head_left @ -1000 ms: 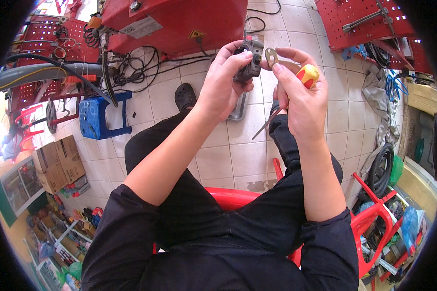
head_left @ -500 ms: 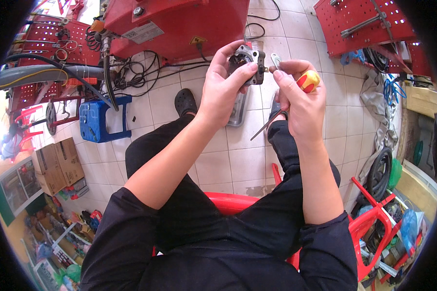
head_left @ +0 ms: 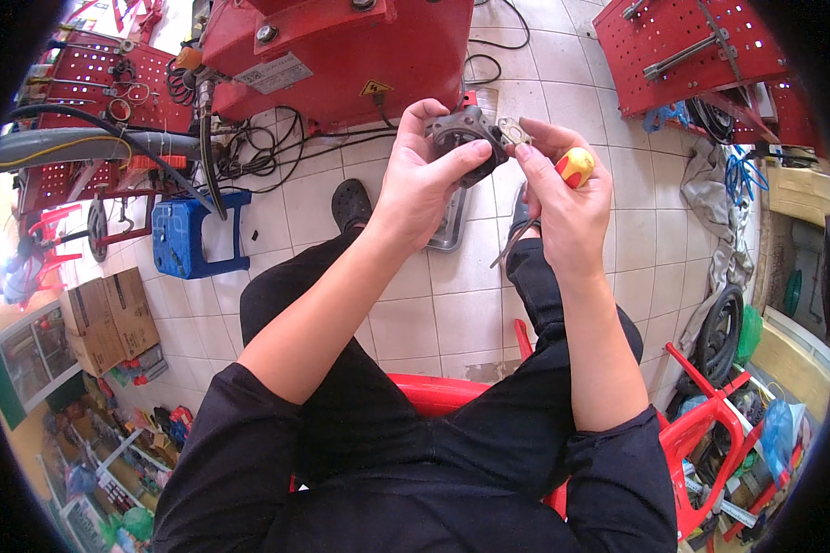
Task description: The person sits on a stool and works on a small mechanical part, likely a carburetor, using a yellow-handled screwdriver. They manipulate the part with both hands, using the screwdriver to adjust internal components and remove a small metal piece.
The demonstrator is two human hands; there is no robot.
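Note:
My left hand [head_left: 421, 177] is closed around a dark metal housing [head_left: 459, 126] with a round opening and bolt holes, its thumb lying across the face. Close to the housing's right side, my right hand [head_left: 572, 203] pinches a small flat silvery metal plate [head_left: 513, 131] with cut-outs between thumb and fingertips. Whether the plate touches the housing I cannot tell. The same right hand also keeps a screwdriver in its palm: the yellow and red handle [head_left: 576, 168] sticks up by the thumb, and its dark shaft [head_left: 509, 247] points down toward my knee.
A clear plastic tray [head_left: 449, 226] lies on the tiles below my hands. A red machine [head_left: 341, 64] stands ahead, cables [head_left: 281, 138] beside it. At left are a blue stool [head_left: 180, 235] and a cardboard box [head_left: 111, 318]; a red perforated panel [head_left: 678, 51] is at right.
The housing has turned in my left hand, so its round opening shows differently. The plate has turned flatter and come nearer to it. The screwdriver handle has shifted slightly left.

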